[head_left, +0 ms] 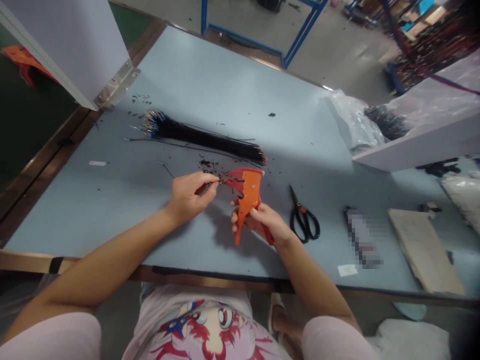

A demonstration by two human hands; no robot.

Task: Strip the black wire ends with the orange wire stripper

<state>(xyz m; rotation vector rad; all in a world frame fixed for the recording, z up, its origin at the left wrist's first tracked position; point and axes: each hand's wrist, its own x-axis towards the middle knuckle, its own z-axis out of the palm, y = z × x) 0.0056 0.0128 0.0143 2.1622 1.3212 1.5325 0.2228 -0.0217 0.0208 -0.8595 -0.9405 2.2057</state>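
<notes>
Between the thumb and fingers of my left hand (193, 195) is a thin black wire (167, 170), its blue-ended tip sticking out behind the hand to the left. Wrapped around the handles of an orange and red wire stripper (250, 187) is my right hand (264, 220). The stripper's jaws point left and meet the wire's end close to my left fingertips; whether they are clamped on it I cannot tell. Beyond both hands lies a thick bundle of black wires (210, 141), with blue and metal terminals at its left end and coppery ends at its right.
Black scraps (210, 165) litter the tabletop near the stripper. Black-handled scissors (304, 217) lie right of my right hand. Farther right are a pixelated object (363, 237), a white label (347, 270) and a flat cardboard piece (425, 250). White panels (75, 45) rise at both sides.
</notes>
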